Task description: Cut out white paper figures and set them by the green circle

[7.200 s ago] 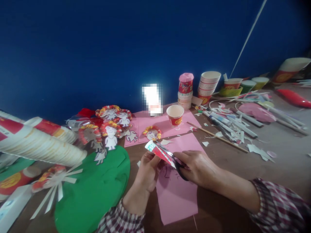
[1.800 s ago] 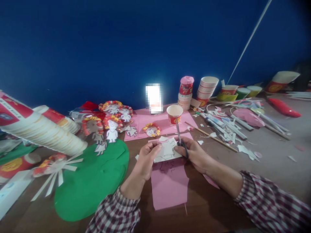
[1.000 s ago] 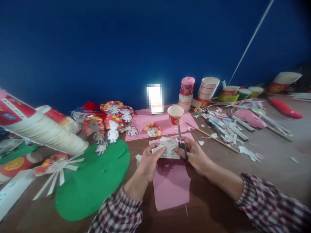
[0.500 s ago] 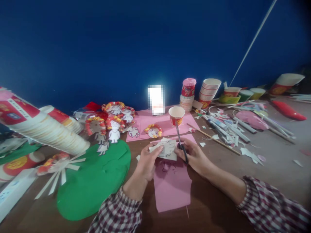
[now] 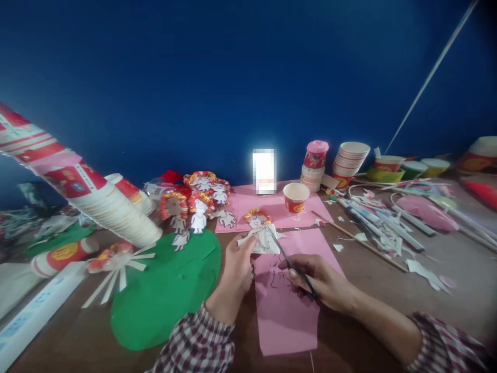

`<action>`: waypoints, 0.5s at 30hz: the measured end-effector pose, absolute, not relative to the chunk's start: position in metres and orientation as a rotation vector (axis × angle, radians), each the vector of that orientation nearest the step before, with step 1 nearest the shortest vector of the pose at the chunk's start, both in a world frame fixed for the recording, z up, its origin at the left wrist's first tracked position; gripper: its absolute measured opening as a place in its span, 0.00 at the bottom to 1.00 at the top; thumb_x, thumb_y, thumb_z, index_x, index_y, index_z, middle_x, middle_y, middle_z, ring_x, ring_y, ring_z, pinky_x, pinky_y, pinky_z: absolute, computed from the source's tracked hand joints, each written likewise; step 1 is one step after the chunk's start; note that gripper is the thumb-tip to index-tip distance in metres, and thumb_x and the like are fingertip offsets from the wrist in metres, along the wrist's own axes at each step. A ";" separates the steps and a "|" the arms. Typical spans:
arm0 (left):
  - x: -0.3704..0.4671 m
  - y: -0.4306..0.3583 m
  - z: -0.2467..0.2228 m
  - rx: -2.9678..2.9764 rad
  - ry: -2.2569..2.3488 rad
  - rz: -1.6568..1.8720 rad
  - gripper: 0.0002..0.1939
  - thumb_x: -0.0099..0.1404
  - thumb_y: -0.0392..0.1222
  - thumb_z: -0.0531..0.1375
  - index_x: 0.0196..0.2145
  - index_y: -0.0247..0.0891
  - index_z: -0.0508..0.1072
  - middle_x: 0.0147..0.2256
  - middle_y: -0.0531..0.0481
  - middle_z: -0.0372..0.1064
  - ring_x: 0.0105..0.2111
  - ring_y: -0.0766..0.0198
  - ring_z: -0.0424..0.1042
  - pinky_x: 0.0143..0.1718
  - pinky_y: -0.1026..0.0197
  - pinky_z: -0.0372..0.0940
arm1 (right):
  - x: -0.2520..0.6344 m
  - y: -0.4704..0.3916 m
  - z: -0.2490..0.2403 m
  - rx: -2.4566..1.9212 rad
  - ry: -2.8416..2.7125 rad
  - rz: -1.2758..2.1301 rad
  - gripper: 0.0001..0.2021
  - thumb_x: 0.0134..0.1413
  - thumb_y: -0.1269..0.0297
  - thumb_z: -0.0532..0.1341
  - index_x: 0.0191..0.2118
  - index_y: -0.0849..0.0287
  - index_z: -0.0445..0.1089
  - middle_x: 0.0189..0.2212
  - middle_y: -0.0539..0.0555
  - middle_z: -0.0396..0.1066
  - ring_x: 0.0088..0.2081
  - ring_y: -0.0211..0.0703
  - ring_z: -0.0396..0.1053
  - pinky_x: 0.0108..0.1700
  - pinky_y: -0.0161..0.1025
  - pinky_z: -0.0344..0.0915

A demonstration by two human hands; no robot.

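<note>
My left hand [image 5: 237, 267] pinches a small piece of white paper [image 5: 267, 242] with a dark outline drawn on it. In my right hand [image 5: 320, 282] is a pair of dark-handled scissors [image 5: 286, 256], its blades pointing up and left against the paper's right part. Both are held above a pink sheet [image 5: 289, 331] that bears dark pen lines. Just behind the paper lies a round paper face [image 5: 257, 219] with a red and yellow ring of hair.
A paper cup [image 5: 296, 199] stands on pink paper at the back. Left are a green paper shape [image 5: 163, 295], cut-out figures [image 5: 199, 216], a long leaning cup stack [image 5: 116, 207] and a power strip [image 5: 42, 311]. Markers [image 5: 368, 220], a wooden stick [image 5: 375, 249] and scraps lie right.
The view has shifted left, so the scene sits further right. My right hand has moved lower and away from my left hand, and the scissors now tilt more to the left.
</note>
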State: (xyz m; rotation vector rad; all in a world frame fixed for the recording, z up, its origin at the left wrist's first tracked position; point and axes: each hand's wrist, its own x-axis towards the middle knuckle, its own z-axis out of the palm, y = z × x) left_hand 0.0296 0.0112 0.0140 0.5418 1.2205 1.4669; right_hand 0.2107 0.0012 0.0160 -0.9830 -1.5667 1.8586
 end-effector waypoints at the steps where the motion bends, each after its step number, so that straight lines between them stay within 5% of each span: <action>1: 0.029 0.011 0.013 0.542 1.223 1.468 0.16 0.49 0.45 0.68 0.32 0.36 0.69 0.26 0.53 0.71 0.25 0.67 0.70 0.28 0.66 0.65 | 0.211 0.001 0.017 -0.988 -1.585 1.862 0.23 0.52 0.45 0.62 0.41 0.63 0.69 0.21 0.48 0.64 0.20 0.32 0.61 0.20 0.29 0.56; 15: 0.029 0.010 0.014 0.579 1.261 1.444 0.17 0.50 0.48 0.68 0.33 0.36 0.71 0.24 0.55 0.68 0.22 0.69 0.67 0.22 0.68 0.61 | 0.212 0.002 0.019 -0.988 -1.610 1.896 0.22 0.49 0.47 0.64 0.38 0.62 0.70 0.20 0.47 0.64 0.20 0.32 0.62 0.20 0.29 0.58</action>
